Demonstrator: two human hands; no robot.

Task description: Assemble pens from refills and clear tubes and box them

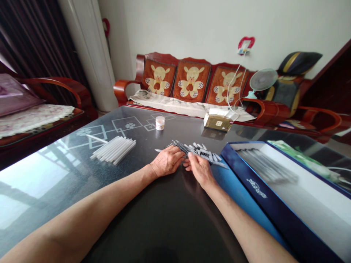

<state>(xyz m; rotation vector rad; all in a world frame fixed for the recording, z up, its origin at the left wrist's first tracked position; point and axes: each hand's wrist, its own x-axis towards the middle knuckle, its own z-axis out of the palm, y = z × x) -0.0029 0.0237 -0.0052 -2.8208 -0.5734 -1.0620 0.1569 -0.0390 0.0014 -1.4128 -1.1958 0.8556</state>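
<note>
Surface: glossy black glass counter (167, 226)
Left grip (166, 160): wide, flat against slim grey plastic sticks (199, 151)
Right grip (199, 168): narrow, pinching those sticks

A home living room — wooden sofa (175, 106) with cartoon cushions (191, 82), standing fan (263, 79).

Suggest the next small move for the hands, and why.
Probably the right hand should draw one stick from the loose pile of sticks: its fingers are already at the pile, and the left hand lies against the pile's other end, where it could steady it.
</note>
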